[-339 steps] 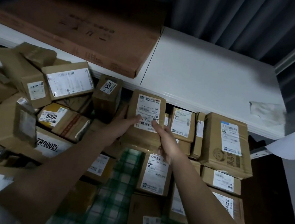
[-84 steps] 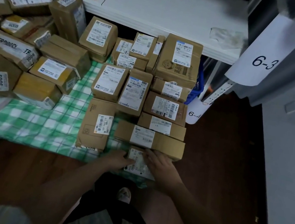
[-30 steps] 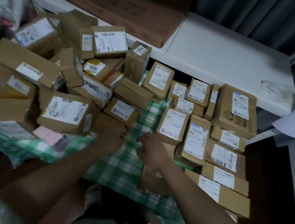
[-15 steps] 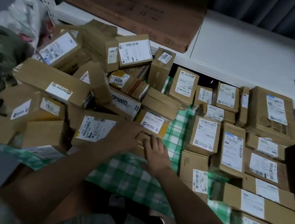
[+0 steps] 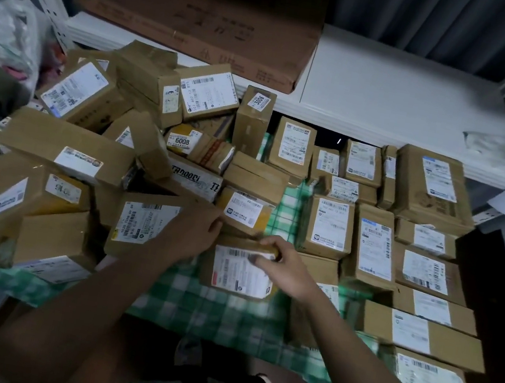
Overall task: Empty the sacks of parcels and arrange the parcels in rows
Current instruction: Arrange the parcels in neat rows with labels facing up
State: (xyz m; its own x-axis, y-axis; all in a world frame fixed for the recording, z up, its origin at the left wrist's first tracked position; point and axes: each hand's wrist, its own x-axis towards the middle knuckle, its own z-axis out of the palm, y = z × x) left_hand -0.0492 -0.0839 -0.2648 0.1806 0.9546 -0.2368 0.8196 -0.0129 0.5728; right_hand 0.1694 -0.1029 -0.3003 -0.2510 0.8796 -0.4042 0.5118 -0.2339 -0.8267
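both hands hold one small parcel [image 5: 239,270] over the green checked cloth [image 5: 190,308], right hand [image 5: 281,269] curled over its top edge, left hand [image 5: 200,232] at its left side. keep it label-up, carry it right and set it square into the near gap beside the ordered rows [image 5: 402,251]; far left, the loose heap [image 5: 100,147] waits.

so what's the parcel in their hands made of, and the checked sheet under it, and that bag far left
The parcel held by the left hand and right hand looks like brown corrugated cardboard, matte, with a white paper label. The checked sheet seems woven plastic or cloth, green and white; too blurred to tell. The bag looks like thin, crinkled, translucent plastic film.
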